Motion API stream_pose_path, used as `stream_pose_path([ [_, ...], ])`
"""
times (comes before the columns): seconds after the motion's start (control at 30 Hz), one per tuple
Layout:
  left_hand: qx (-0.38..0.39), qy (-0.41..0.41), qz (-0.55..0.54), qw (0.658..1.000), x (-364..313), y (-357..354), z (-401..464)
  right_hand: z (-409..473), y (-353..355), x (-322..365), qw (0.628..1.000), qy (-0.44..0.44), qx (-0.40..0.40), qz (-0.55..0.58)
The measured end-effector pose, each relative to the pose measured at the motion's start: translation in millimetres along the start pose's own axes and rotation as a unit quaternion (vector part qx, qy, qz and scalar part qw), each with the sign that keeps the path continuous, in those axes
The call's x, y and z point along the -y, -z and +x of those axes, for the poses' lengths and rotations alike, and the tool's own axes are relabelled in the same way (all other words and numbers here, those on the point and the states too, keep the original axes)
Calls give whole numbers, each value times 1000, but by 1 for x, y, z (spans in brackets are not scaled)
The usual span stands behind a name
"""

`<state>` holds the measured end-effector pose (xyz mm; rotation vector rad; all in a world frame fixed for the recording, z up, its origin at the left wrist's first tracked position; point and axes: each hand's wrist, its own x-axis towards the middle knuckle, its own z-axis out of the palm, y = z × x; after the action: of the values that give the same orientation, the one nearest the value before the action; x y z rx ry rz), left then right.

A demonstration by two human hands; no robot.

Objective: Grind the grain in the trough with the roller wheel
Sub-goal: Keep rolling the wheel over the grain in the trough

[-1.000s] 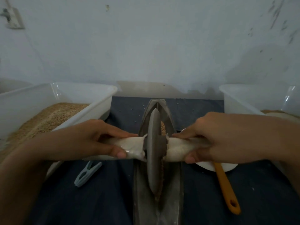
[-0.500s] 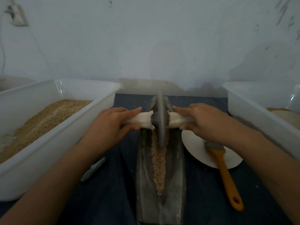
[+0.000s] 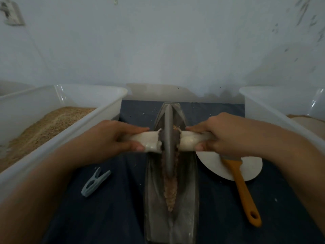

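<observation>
**A:** Starting at the left, what's in that big white tub [image 3: 58,104]?

**B:** A deep bed of tan grain, probably the supply, kept within easy reach of the trough. On the dark counter [image 3: 112,217] just beside it lies a pale blue clothes peg [image 3: 95,181], touching nothing.

**A:** And the hands?

**B:** Well apart, one on each side of the wheel. The left hand [image 3: 112,138] is curled round the white-wrapped axle handle [image 3: 149,142], thumb underneath. The right hand [image 3: 223,136] grips the matching stub on the other side. I'd say the even grip keeps the roller wheel [image 3: 169,138] upright in the groove so it doesn't tip.

**A:** Where's the grain being ground?

**B:** In the narrow metal trough [image 3: 186,199], running away from the person at the centre. A brownish line of grain in the trough [image 3: 170,189] lies along the groove, with the wheel's edge standing in it, towards the far half.

**A:** To the right?

**B:** A flat white plate [image 3: 253,166] beside the trough, with an orange-handled brush [image 3: 244,192] resting across it, likely for sweeping meal out. Beyond that, a second white tub [image 3: 263,106]; its contents are mostly hidden.
</observation>
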<state>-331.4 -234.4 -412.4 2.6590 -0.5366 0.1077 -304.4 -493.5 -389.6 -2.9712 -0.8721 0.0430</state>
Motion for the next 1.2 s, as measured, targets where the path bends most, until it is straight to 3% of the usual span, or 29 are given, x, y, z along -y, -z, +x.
stream_pose_path([
  [0.13, -182, -15, 120, 976, 1, -28, 13, 22, -21, -14, 993, -32, -110, 7],
  [0.23, -204, -38, 119, 971, 3, -31, 16, 25, -25, -18, 991, -21, -131, -10],
  [0.3, -169, -36, 73, 982, 3, -25, 15, 20, -18, -14, 995, -15, -92, -19],
  [0.4, -32, -19, -2, 999, 4, -5, 5, 2, -1, -4, 999, 13, -19, -22],
  [0.5, 105, -40, -80, 990, 0, 15, -10, -22, 19, 6, 996, 60, 68, -3],
  [0.6, 150, -41, -127, 980, -4, 20, -15, -30, 26, 11, 994, 70, 87, -2],
  [0.67, 107, -32, -96, 989, -5, 16, -12, -22, 19, 10, 997, 50, 61, -9],
  [0.77, -34, -8, 24, 999, -2, -4, 3, 1, 0, 0, 1000, -5, -11, -17],
  [0.87, -167, -16, 110, 980, 1, -25, 13, 19, -18, -11, 994, -36, -101, -24],
  [0.93, -203, -41, 121, 971, 3, -30, 17, 23, -24, -14, 991, -39, -128, -21],
  [1.03, -164, -33, 77, 983, 5, -25, 19, 20, -18, -12, 994, -23, -97, -31],
  [1.2, 37, -41, -47, 997, 3, 5, -3, -12, 11, 6, 999, 28, 26, -36],
])
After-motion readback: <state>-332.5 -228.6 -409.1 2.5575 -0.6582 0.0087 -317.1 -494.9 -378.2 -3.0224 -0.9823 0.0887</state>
